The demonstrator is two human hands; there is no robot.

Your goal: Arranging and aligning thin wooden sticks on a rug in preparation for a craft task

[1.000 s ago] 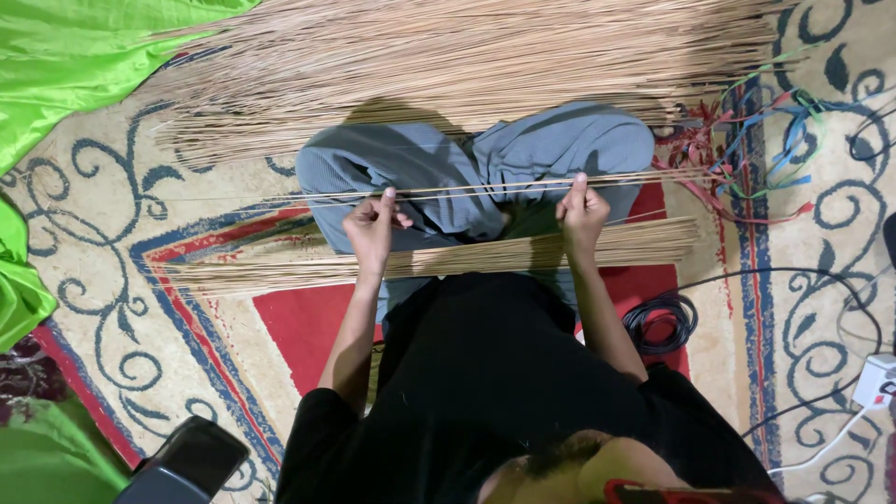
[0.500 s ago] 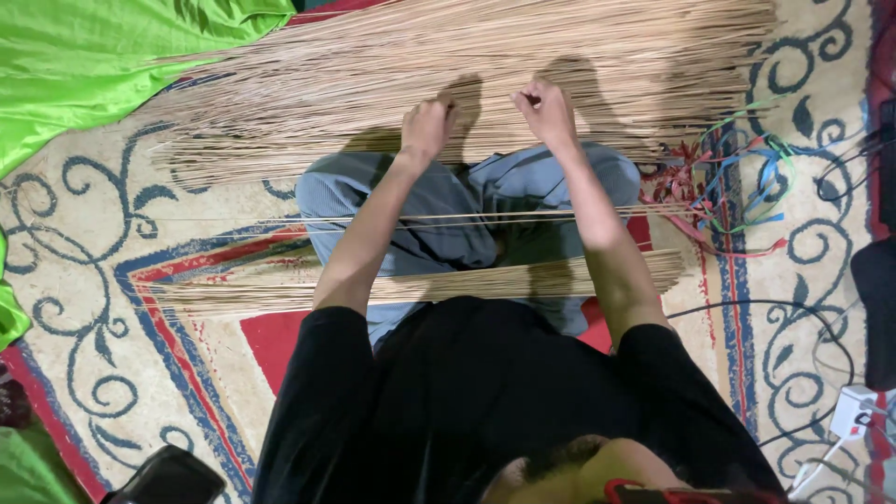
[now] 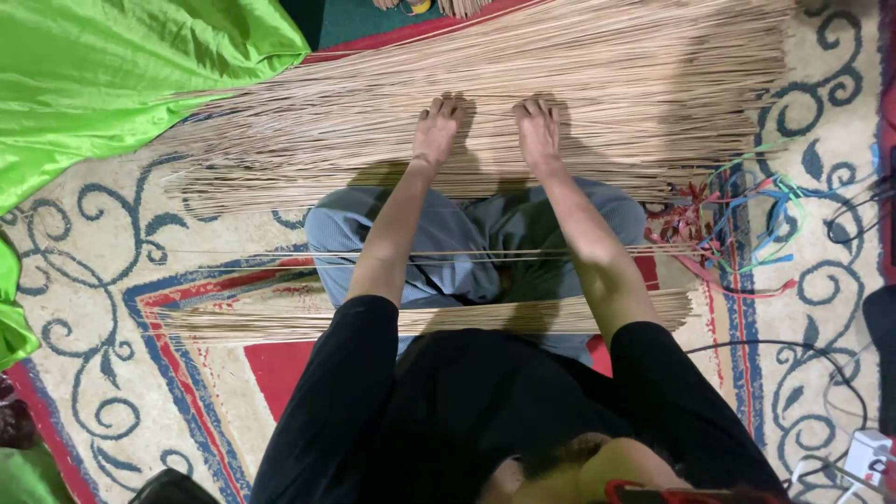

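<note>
both hands lay palm down on the big pile of thin sticks [image 3: 579, 103] spread across the rug [image 3: 84, 308] ahead of the crossed legs. the left hand [image 3: 436, 131] pressed flat, its fingers loosely together, curling slightly into the sticks. the right hand [image 3: 539, 131] sat just beside it, apart, also flat with fingers bent at the tips; neither clearly gripped any stick. a smaller bundle [image 3: 280, 322] lay over the lap, and green cloth [image 3: 121, 75] lay to the left.

The fingers [image 3: 439, 110] sink among the sticks [image 3: 597, 84], tips hidden. The green cloth [image 3: 112, 84] runs off the left edge; the white plug [image 3: 866, 455] is cut off at right.
</note>
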